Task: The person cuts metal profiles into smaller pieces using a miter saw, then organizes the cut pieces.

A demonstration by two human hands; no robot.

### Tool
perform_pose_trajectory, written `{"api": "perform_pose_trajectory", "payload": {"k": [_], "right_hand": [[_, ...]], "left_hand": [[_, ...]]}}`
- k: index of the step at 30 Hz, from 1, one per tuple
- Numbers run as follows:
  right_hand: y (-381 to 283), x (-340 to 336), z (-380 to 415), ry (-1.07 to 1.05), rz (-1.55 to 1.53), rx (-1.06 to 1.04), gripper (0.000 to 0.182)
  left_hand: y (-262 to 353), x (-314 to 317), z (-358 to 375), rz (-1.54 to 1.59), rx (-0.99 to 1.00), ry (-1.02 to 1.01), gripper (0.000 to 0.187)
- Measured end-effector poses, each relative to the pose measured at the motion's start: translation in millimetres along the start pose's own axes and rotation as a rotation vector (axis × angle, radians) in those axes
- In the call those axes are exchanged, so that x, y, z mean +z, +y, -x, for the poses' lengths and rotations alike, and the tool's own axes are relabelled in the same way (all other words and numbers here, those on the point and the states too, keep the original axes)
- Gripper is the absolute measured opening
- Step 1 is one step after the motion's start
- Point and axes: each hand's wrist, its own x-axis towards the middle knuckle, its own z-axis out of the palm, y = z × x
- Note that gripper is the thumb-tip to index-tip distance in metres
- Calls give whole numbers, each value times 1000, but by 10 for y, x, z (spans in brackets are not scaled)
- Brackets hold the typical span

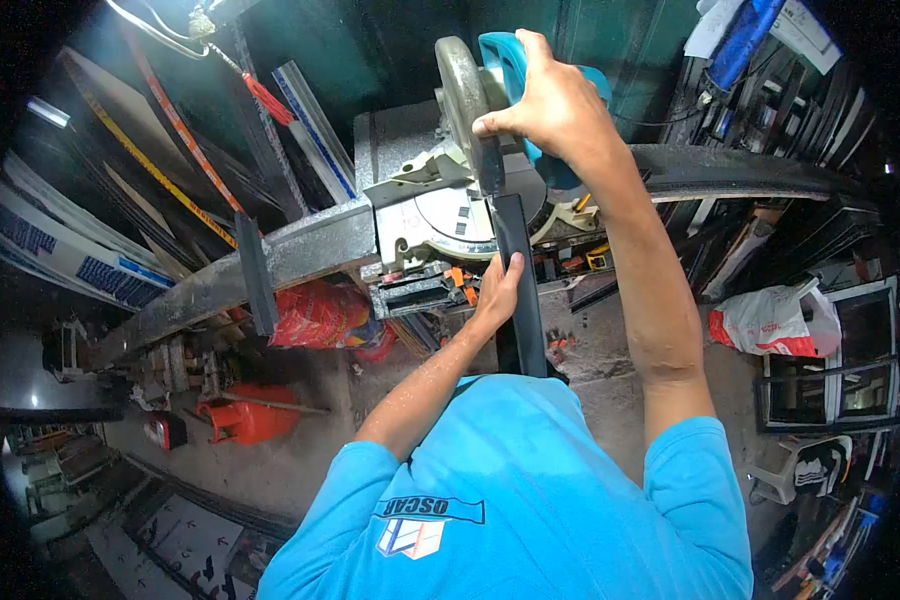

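Note:
My right hand (pixel 562 108) is wrapped around the handle of a teal miter saw (pixel 510 66), thumb pointing toward the blade guard (pixel 462 110). Under the saw head, a long dark grey profile (pixel 526 320) runs from the blade area back toward my body. My left hand (pixel 501 290) grips this profile at its left side, just in front of the saw's base, with the thumb on top. The pale round saw table (pixel 438 222) shows to the left of the profile. Where the blade meets the profile is hidden by the guard.
A long dusty beam (pixel 310 245) extends left of the saw, with a short dark profile (pixel 256 275) leaning over it. Below lie a red plastic bag (pixel 320 315) and an orange-red container (pixel 255 415). Strips and profiles stand along the left wall. At right are a white bag (pixel 775 318) and framed panels (pixel 860 355).

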Motion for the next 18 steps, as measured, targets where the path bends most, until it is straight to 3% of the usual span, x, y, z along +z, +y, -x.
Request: {"api": "perform_pose_trajectory", "payload": {"k": [2, 9, 11, 18], "right_hand": [[-13, -24, -81, -65, 12, 54, 116], [-51, -122, -397, -58, 62, 27, 117], [-146, -266, -536, -161, -5, 81, 99], [-282, -474, -886, -277, -1, 117, 109]], "left_hand": [[18, -11, 13, 4, -8, -10, 52], [-80, -26, 3, 58, -24, -42, 52], [-43, -23, 50, 86, -24, -37, 52], [-132, -142, 139, 93, 22, 82, 51]]}}
